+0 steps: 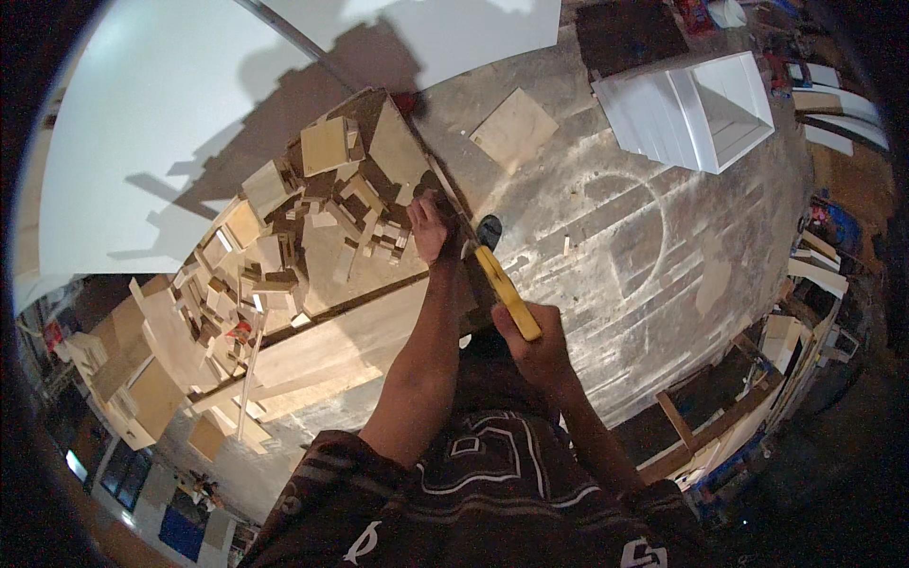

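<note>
Wood offcuts (270,251) crowd tabletop (367,304); off its right edge, concrete floor (615,275), white cabinet (658,114). Left hand (432,229) at edge, fingers' grip unclear; right hand (540,352) gripping yellow tool (506,292).

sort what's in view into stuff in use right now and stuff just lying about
Apparently in use:
yellow tool, held in the right hand
worktop, by the left hand

Seemingly lying about:
wooden blocks on the worktop
flat board and white box on the floor
</note>
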`<state>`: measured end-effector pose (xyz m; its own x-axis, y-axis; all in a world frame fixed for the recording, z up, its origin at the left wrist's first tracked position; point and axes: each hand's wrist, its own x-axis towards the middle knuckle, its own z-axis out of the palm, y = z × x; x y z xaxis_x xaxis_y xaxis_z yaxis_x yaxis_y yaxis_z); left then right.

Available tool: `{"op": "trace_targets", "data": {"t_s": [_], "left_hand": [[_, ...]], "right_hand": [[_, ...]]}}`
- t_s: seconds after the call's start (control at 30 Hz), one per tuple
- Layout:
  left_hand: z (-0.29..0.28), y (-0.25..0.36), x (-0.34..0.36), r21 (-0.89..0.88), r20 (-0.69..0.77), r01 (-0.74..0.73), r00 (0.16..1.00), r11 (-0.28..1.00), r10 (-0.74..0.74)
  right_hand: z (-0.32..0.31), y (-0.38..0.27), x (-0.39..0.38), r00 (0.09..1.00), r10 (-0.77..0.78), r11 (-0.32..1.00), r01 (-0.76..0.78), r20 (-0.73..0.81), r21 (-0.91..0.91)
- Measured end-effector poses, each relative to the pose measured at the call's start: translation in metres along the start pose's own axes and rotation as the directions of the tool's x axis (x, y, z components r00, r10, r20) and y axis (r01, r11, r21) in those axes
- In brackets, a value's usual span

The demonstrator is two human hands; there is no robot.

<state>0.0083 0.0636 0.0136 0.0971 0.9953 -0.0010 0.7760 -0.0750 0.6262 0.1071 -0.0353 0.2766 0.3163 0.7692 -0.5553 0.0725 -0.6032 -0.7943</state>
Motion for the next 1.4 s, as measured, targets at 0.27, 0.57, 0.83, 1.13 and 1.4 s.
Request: {"op": "trace_targets", "data": {"t_s": [0.27,0.57,0.83,1.13,1.4], "left_hand": [[0.003,-0.008,-0.002,0.029,-0.014,-0.062,0.998,0.998,0.063],[0.008,-0.006,-0.001,0.094,-0.012,-0.087,0.996,0.992,0.089],[0.002,-0.011,-0.001,0.041,-0.002,-0.081,0.997,0.996,0.081],[-0.001,-0.002,0.001,0.026,-0.017,-0.078,0.997,0.997,0.079],[-0.008,0.008,0.004,0.060,-0.040,-0.159,0.986,0.985,0.162]], "right_hand": [[-0.009,-0.004,-0.010,0.998,0.061,0.998,-0.062,0.008,0.021],[-0.005,-0.008,-0.006,0.997,0.074,0.996,-0.072,-0.034,0.056],[-0.014,-0.019,-0.009,0.996,0.092,0.995,-0.092,0.010,0.030],[-0.029,-0.012,-0.025,0.994,0.104,0.994,-0.103,-0.023,0.039],[-0.039,-0.035,-0.042,0.991,0.128,0.991,-0.126,0.051,-0.035]]}}
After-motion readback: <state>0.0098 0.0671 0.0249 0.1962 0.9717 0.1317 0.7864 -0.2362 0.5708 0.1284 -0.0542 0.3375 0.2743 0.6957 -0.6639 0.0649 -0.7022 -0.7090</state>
